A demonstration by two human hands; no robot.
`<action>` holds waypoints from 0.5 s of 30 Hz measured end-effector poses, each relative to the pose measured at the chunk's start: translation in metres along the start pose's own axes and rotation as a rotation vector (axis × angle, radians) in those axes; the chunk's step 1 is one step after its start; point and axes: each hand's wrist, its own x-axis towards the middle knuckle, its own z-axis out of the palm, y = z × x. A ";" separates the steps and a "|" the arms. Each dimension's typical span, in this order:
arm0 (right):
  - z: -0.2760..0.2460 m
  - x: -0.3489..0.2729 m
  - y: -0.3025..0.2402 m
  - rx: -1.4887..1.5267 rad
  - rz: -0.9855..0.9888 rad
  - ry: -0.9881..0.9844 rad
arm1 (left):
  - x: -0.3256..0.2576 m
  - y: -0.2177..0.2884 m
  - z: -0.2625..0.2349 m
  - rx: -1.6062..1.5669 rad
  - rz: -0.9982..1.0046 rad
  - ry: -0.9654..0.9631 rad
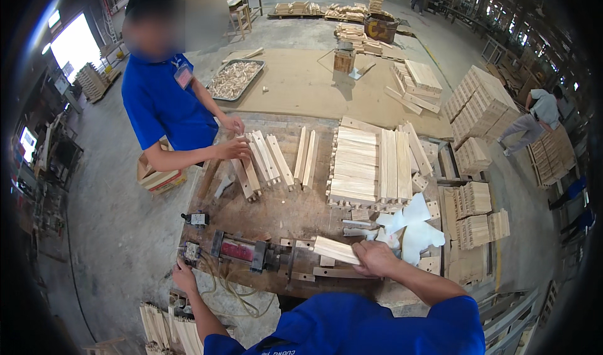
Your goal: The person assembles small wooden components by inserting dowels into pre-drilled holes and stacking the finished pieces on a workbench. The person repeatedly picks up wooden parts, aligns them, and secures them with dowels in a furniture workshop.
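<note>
My right hand [375, 258] is closed round one end of a pale wooden slat [335, 249], which lies at the front of the workbench over a metal jig rail [326, 271]. To its left, in line with the slat, sits a pneumatic cylinder clamp [239, 250] with a reddish body. My left hand [183, 277] is at the bench's left front corner, close against a small metal valve [191, 252]; its fingers are partly hidden, so their grip is unclear. Hoses [227, 287] loop below the clamp. White foam sheets [414, 229] lie beyond my right hand.
Across the bench [276, 214], a co-worker in a blue shirt [164, 104] handles several slats [267, 157]. A stack of slats [358, 163] stands at the right. Behind lies a tray of small wooden pieces [235, 79]. Stacked wood [474, 207] and a cardboard box [160, 178] flank the bench.
</note>
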 end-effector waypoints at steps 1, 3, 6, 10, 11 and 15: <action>-0.013 0.001 -0.003 0.056 -0.006 0.098 | -0.001 -0.003 -0.001 0.006 0.003 0.010; -0.048 0.012 -0.008 0.163 -0.019 0.285 | -0.005 -0.011 -0.001 -0.005 -0.005 0.035; -0.110 0.051 -0.009 0.202 0.266 0.486 | -0.007 -0.005 0.002 -0.035 0.004 0.054; -0.154 0.115 0.040 0.173 0.533 0.635 | -0.004 -0.005 0.003 -0.007 0.018 0.061; -0.159 0.126 0.051 0.155 0.583 0.594 | -0.004 -0.007 0.003 0.016 0.028 0.055; -0.155 0.149 0.073 0.061 0.698 0.559 | -0.001 -0.015 0.011 0.002 0.069 0.062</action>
